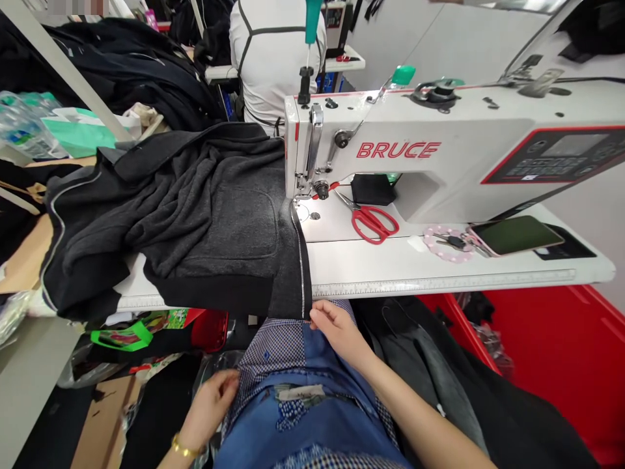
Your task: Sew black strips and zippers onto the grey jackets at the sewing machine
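One dark-grey fleece garment with silvery zip edging [244, 221], nine o'clock, reaching the white metal sewing machine [371, 127] at one; right hand [339, 331], five o'clock, pinching the garment's near corner, best guided flat, untugged; left hand [211, 402], seven o'clock, fingers loosely curled, grip unclear.

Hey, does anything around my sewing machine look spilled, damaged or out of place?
Nothing looks spilled or damaged. Slightly out of place, perhaps: the red-handled scissors lie loose beneath the sewing machine's arm, blades pointing toward the needle area, near the dark fleece garment.
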A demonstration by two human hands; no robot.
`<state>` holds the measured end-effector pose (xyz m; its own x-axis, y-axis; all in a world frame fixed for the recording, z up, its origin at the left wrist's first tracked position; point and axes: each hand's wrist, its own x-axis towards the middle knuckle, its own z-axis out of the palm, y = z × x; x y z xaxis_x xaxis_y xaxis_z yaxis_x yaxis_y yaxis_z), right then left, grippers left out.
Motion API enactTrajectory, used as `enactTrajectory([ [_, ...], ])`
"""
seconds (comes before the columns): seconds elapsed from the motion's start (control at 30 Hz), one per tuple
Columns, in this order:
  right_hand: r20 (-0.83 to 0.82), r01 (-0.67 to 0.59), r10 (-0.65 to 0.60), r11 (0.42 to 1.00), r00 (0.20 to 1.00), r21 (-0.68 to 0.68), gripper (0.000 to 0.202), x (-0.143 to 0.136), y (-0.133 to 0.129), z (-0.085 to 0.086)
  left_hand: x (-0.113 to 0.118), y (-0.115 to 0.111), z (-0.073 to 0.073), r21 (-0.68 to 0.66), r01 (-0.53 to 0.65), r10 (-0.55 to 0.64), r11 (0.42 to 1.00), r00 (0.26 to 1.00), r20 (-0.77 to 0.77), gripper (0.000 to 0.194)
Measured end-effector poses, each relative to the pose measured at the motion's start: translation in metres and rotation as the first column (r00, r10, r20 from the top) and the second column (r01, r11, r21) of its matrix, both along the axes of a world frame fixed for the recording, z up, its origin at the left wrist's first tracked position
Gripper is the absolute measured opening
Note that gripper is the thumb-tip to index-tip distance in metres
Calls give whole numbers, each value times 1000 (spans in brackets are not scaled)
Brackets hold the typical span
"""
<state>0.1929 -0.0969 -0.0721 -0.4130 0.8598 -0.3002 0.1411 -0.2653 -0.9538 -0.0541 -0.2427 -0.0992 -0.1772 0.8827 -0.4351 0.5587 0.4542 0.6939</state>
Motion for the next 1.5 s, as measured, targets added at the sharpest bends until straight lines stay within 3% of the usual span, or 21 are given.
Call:
enactTrajectory([
  [0.1, 12, -2, 3, 1000, 1000, -17, 29, -6, 0, -1, 28, 51, 20, -58, -117, 129, 991, 940, 315, 38],
  [0.17, 44, 7, -6, 1000, 999, -8, 30, -8, -1, -2, 51, 78, 36, -75, -239, 243, 968, 826, 509, 46],
  [0.27, 79, 4, -5, 1000, 997, 17, 32, -9, -3, -2, 79, 101, 49, -218, -357, 403, 909, 611, 682, 50],
  [0.33, 68, -12, 11, 1000, 998, 18, 31, -8, -3, 0, 88, 107, 51, -330, -360, 480, 873, 512, 713, 50],
  [0.43, 32, -52, 51, 999, 998, 18, 29, -6, 0, 5, 92, 110, 49, -396, -360, 527, 845, 429, 733, 45],
  [0.73, 34, -147, 146, 989, 989, 21, 31, -5, 7, 14, 101, 113, 54, -392, -490, 561, 778, 263, 785, 29],
  [0.8, 106, -182, 174, 981, 979, 69, 33, -1, 11, 16, 104, 112, 55, -394, -505, 567, 768, 250, 785, 29],
  [0.87, 215, -226, 182, 953, 959, 202, 34, 5, 19, 20, 106, 110, 55, -396, -520, 581, 757, 259, 771, 30],
  [0.93, 289, -294, 180, 859, 940, 419, 29, 11, 33, 27, 107, 109, 54, -405, -523, 594, 750, 261, 761, 30],
  [1.03, 382, -474, 281, 567, 880, 674, 16, 14, 58, 38, 108, 107, 52, -423, -527, 599, 737, 220, 770, 31],
  [1.1, 510, -631, 378, 370, 773, 682, 23, 11, 72, 46, 109, 107, 52, -430, -536, 595, 726, 178, 783, 31],
  [1.2, 669, -794, 456, 166, 587, 584, 28, 3, 83, 54, 111, 108, 55, -442, -542, 594, 715, 138, 792, 29],
  [1.27, 728, -836, 452, 76, 515, 543, 24, -2, 86, 57, 111, 109, 58, -455, -545, 607, 705, 131, 784, 29],
  [1.37, 799, -864, 385, -10, 462, 504, 14, -7, 85, 59, 112, 109, 61, -469, -556, 628, 686, 125, 769, 31],
  [1.5, 819, -837, 279, -80, 502, 541, 12, -4, 81, 56, 111, 106, 61, -472, -557, 633, 684, 130, 764, 35],
])
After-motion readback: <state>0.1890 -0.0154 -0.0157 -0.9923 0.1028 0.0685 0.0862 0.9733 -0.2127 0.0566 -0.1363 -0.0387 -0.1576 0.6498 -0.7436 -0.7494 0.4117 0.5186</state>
